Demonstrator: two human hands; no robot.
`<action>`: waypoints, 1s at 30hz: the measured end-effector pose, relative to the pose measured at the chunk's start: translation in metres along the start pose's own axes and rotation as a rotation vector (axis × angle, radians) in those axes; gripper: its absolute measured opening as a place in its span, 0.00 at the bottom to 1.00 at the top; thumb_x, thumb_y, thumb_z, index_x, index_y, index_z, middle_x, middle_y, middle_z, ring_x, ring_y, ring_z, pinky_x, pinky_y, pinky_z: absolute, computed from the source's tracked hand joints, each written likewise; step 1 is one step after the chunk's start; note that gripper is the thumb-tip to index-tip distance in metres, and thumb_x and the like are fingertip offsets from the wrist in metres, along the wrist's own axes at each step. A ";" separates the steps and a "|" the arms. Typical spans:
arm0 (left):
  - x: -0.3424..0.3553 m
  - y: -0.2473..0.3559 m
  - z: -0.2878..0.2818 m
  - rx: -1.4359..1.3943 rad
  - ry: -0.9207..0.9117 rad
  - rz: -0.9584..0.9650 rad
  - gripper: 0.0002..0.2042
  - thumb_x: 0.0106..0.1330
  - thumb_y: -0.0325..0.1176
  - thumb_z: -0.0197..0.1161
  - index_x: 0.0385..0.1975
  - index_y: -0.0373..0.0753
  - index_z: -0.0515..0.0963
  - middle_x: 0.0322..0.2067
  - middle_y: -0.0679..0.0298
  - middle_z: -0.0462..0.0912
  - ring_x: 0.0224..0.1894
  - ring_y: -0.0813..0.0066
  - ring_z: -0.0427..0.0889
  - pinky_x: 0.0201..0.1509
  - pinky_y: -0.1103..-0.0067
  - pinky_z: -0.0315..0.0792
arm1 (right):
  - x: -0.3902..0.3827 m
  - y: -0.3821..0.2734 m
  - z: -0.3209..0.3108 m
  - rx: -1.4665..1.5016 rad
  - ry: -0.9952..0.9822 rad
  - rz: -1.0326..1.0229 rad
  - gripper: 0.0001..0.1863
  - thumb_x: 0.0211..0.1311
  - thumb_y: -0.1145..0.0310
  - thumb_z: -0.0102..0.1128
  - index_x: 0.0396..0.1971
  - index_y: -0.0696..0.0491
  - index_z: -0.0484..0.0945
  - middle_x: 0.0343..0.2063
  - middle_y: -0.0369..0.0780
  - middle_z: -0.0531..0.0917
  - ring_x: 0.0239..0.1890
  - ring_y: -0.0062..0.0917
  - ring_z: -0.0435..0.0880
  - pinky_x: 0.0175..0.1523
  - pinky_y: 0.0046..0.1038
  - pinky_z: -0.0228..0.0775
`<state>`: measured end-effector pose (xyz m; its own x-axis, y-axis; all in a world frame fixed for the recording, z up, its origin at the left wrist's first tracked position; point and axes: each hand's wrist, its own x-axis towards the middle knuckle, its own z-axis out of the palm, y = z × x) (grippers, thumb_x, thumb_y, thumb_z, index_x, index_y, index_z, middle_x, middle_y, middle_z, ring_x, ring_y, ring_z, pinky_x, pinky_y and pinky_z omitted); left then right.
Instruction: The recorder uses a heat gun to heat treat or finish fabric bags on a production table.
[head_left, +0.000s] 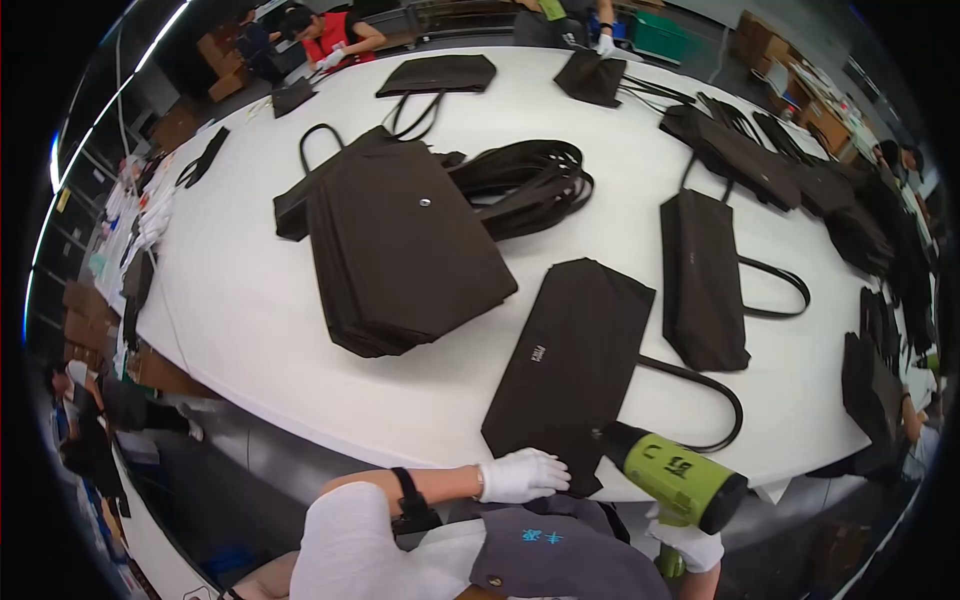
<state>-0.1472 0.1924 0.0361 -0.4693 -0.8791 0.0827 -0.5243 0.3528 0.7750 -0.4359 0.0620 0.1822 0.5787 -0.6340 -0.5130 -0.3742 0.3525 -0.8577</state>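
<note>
- Black tote bag lies flat on the white table, its lower end at the near edge, in front of the person; its long handle loops out to the right.
- Left hand, in a white glove, rests flat and open on the bag's near corner, fingers spread, gripping nothing.
- Right hand, also white-gloved, is closed around the grip of a green and black heat gun; the gun's dark nozzle points at the bag's near edge, just beside the left hand's fingertips. Whether the nozzle touches the fabric is hard to tell.
- A stack of black bags sits further up the table to the left, with a silver snap on top.
- A bundle of loose black straps lies just beside that stack.
- Another single black bag lies to the right, and more bags crowd the far right side.
</note>
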 end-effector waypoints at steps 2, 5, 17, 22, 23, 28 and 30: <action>-0.009 0.003 -0.019 -0.027 0.035 -0.147 0.13 0.61 0.29 0.60 0.46 0.37 0.78 0.45 0.56 0.81 0.50 0.60 0.79 0.57 0.68 0.72 | 0.001 -0.003 0.004 0.068 -0.077 -0.071 0.31 0.42 0.81 0.70 0.52 0.58 0.71 0.35 0.39 0.82 0.37 0.23 0.81 0.41 0.27 0.76; -0.014 0.000 -0.041 -0.010 0.559 -0.488 0.15 0.62 0.28 0.60 0.50 0.35 0.77 0.43 0.57 0.82 0.43 0.63 0.81 0.50 0.72 0.75 | 0.014 0.010 0.000 -0.191 0.088 -0.228 0.22 0.45 0.82 0.66 0.45 0.58 0.75 0.33 0.38 0.80 0.36 0.22 0.80 0.39 0.25 0.76; -0.054 -0.061 -0.027 -0.829 1.087 -0.936 0.19 0.73 0.41 0.52 0.50 0.31 0.76 0.43 0.60 0.82 0.39 0.80 0.81 0.41 0.84 0.75 | -0.012 0.002 0.031 -0.096 -0.235 -0.066 0.26 0.47 0.76 0.70 0.50 0.58 0.74 0.39 0.39 0.83 0.41 0.23 0.81 0.46 0.26 0.75; -0.059 -0.056 -0.024 -0.846 1.092 -0.939 0.16 0.71 0.38 0.54 0.51 0.33 0.76 0.44 0.59 0.82 0.42 0.77 0.82 0.43 0.83 0.76 | -0.010 0.001 0.016 -0.830 -0.127 -0.548 0.21 0.46 0.78 0.67 0.45 0.56 0.80 0.41 0.41 0.83 0.42 0.32 0.83 0.46 0.32 0.75; -0.057 -0.052 -0.021 -0.501 1.079 -0.863 0.16 0.67 0.36 0.58 0.51 0.34 0.76 0.45 0.59 0.81 0.44 0.73 0.81 0.45 0.80 0.76 | -0.017 0.004 0.006 -0.912 -0.219 -0.583 0.27 0.44 0.77 0.67 0.50 0.56 0.78 0.48 0.43 0.81 0.50 0.38 0.79 0.57 0.36 0.70; 0.008 -0.002 -0.034 0.458 0.682 -0.373 0.28 0.47 0.38 0.73 0.51 0.41 0.75 0.53 0.55 0.75 0.55 0.54 0.74 0.55 0.66 0.69 | -0.050 -0.017 0.002 -1.020 -0.223 -0.523 0.32 0.46 0.77 0.67 0.57 0.56 0.72 0.53 0.42 0.79 0.57 0.32 0.76 0.63 0.36 0.64; 0.043 0.025 -0.030 0.411 0.429 -0.472 0.37 0.44 0.43 0.74 0.57 0.42 0.70 0.58 0.55 0.71 0.61 0.53 0.68 0.59 0.61 0.65 | -0.060 0.013 -0.007 -0.360 -0.084 -0.082 0.28 0.49 0.69 0.69 0.53 0.56 0.75 0.53 0.43 0.79 0.57 0.32 0.76 0.63 0.33 0.65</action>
<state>-0.1588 0.1541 0.0781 0.1438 -0.9843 0.1018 -0.8629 -0.0744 0.4999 -0.4805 0.0992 0.2023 0.6688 -0.5863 -0.4571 -0.5465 0.0290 -0.8369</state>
